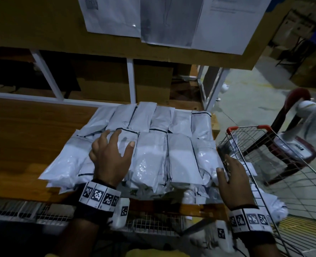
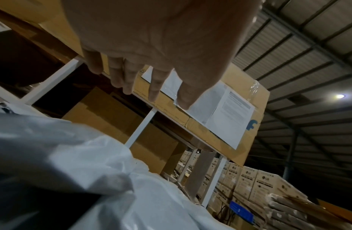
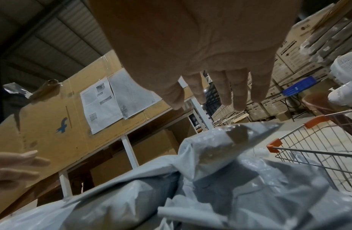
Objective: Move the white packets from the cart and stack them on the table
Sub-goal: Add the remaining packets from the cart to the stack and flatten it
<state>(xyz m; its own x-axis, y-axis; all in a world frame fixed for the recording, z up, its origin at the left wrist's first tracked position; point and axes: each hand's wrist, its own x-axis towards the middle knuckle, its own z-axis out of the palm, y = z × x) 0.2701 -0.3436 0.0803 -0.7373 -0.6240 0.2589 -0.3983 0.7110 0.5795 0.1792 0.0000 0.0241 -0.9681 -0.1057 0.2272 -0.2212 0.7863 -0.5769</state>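
While both hands hold nothing, the left hand (image 1: 110,154) hovers with spread fingers over the glossy white plastic packets (image 1: 149,145) layered on the brown wooden table (image 1: 23,130); the right hand (image 1: 231,180), fingers straight, is at the pile's 4 o'clock edge beside the orange-cornered wire cart (image 1: 264,145). Stacked cardboard boxes (image 2: 265,183) read "LG".

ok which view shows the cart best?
Head view: the wire cart shows whole beside the table, with white packets inside. Right wrist catches only its top corner with orange caps. Left wrist doesn't show it.
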